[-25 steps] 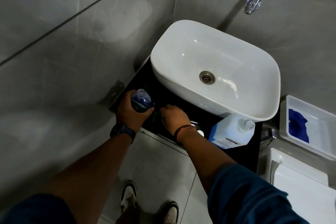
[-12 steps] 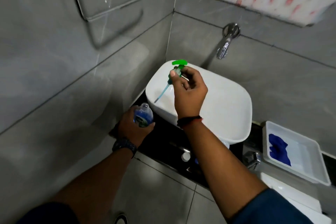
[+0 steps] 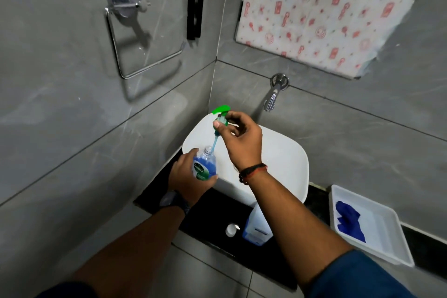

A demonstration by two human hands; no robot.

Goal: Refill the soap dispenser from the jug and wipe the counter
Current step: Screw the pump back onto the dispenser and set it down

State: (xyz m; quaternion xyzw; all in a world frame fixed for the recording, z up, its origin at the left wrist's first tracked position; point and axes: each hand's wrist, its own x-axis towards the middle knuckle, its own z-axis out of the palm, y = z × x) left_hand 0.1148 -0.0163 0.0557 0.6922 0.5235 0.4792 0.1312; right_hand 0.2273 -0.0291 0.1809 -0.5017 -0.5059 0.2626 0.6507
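- Feeding the green pump head (image 3: 221, 113) back in, the right hand (image 3: 238, 139) pinches its collar between fingertips, pale dip tube just entering the neck.
- Left hand (image 3: 187, 178) wraps snugly round the clear soap dispenser (image 3: 205, 167), held beside the basin (image 3: 285, 162); blue liquid fills most of it, so the refill looks done.
- Translucent jug (image 3: 254, 227) stands on the glossy black counter (image 3: 210, 215), its white cap (image 3: 231, 230) lying beside it.
- Wiping remains: crumpled blue cloth (image 3: 348, 221) sits in the white tray (image 3: 387, 242).
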